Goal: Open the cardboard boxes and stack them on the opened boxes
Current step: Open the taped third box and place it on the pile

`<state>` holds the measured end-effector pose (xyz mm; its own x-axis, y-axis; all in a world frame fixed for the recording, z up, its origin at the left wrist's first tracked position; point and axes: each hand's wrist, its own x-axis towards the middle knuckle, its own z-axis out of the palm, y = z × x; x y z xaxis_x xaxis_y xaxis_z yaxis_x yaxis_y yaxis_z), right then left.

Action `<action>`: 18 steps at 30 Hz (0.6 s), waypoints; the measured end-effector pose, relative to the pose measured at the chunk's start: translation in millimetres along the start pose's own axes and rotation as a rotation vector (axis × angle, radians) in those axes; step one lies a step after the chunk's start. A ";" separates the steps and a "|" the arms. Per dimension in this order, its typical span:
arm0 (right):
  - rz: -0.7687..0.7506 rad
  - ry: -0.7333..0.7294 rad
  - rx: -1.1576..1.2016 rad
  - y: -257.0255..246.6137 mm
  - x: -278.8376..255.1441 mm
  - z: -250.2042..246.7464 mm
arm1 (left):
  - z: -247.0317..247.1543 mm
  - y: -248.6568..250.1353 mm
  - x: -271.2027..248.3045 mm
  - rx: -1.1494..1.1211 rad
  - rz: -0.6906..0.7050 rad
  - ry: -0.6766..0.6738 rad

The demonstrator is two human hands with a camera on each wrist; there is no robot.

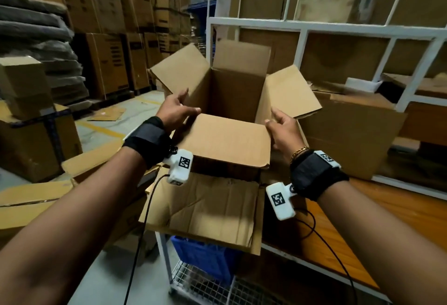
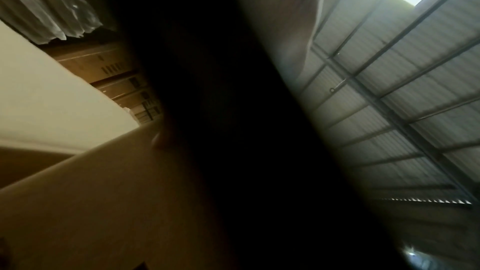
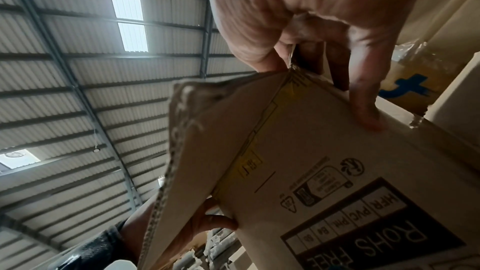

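Note:
I hold a brown cardboard box (image 1: 232, 140) in front of me in the head view, with all its top flaps folded outward and its inside empty. My left hand (image 1: 177, 111) grips its near left corner, thumb on the near flap. My right hand (image 1: 281, 128) pinches the near right corner. In the right wrist view the right hand (image 3: 311, 65) has its thumb inside and its fingers down the printed outer wall of the box (image 3: 324, 171). The left hand's fingers (image 3: 207, 223) show under the flap. The left wrist view is mostly dark, with cardboard (image 2: 103, 192) beside it. Just below the held box lies another opened box (image 1: 205, 208).
A white metal rack (image 1: 302, 38) with cartons stands right and behind. A large carton (image 1: 350, 130) sits on its wooden shelf (image 1: 350, 220). A blue crate (image 1: 205, 254) sits under the lower box. Stacked cartons (image 1: 108, 62) fill the left, with more boxes (image 1: 31, 140) nearby.

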<state>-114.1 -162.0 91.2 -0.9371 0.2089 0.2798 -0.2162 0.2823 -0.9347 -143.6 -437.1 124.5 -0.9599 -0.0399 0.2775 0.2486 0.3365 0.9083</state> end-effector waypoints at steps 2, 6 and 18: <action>0.032 -0.012 -0.061 7.1 -0.7 4.0 | 3.5 -11.1 1.3 0.009 -0.028 -0.026; 0.058 -0.185 -0.473 27.1 -3.3 2.5 | 12.2 -49.8 2.7 0.167 -0.136 -0.097; 0.093 -0.351 -1.045 61.3 -17.7 -12.7 | 3.5 -95.5 -14.1 0.750 -0.252 -0.222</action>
<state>-107.3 -136.5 31.8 -0.9991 0.0398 -0.0146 0.0423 0.9655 -0.2571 -154.3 -465.4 32.8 -0.9982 -0.0381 -0.0466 -0.0553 0.8849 0.4624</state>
